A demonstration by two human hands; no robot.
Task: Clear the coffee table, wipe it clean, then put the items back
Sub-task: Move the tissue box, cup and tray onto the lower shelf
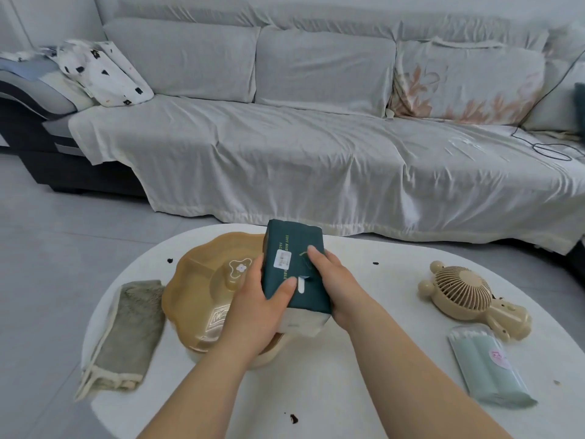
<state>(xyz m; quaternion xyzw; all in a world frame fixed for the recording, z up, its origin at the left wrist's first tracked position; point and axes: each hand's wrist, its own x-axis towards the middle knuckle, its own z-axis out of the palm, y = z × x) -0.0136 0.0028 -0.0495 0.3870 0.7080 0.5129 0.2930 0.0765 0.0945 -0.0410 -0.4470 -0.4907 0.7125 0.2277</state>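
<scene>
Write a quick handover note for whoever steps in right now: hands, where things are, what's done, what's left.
Left hand and right hand both grip the dark green tissue pack, held above the white oval coffee table.
On the table: amber plastic lidded snack tray left of centre, grey-green fluffy cloth at the left edge, beige bear-shaped handheld fan and pale green swab pack on the right.
Done: apparently only the tissue pack is lifted.
Left: clear the rest, wipe off the dark specks, put everything back.

Long sofa draped in a pale grey sheet (253, 160); white pillow with black flower print (104, 74), left end; peach-floral cushion (468, 83), right; black cable (557, 159); grey tiled floor (47, 248).
</scene>
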